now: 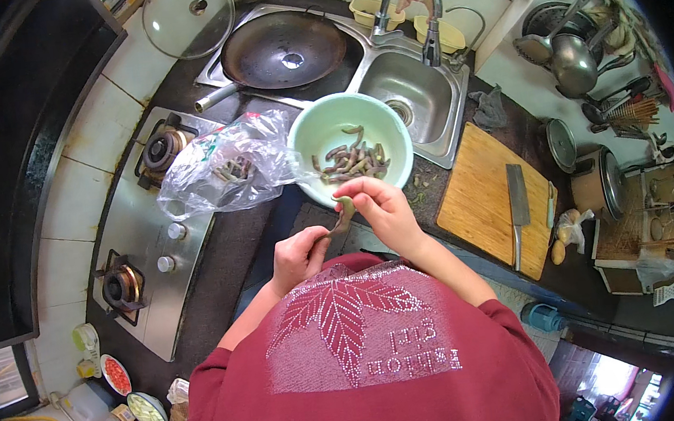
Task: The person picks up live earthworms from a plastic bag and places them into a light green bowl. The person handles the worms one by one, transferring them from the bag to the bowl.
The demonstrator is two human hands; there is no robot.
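Note:
Between my two hands is a purple-green bean pod [344, 211]. My left hand [300, 255] pinches its lower end, and my right hand [382, 209] holds its upper, greener end with thumb and fingers. Just beyond them stands a pale green plastic basin [344, 105] with many short pieces of bean pod [357, 163] at its bottom. To the basin's left, a clear plastic bag [194, 184] with more bean pieces [234, 170] inside lies partly over the gas stove and touches the basin's rim.
Behind the basin are a wok [281, 45] and a steel sink [417, 90] with a faucet [432, 46]. At right, a wooden cutting board [469, 188] bears a cleaver [518, 196] and a small knife [550, 205]. The gas stove [144, 229] is at left, near bowls of cut food [147, 411].

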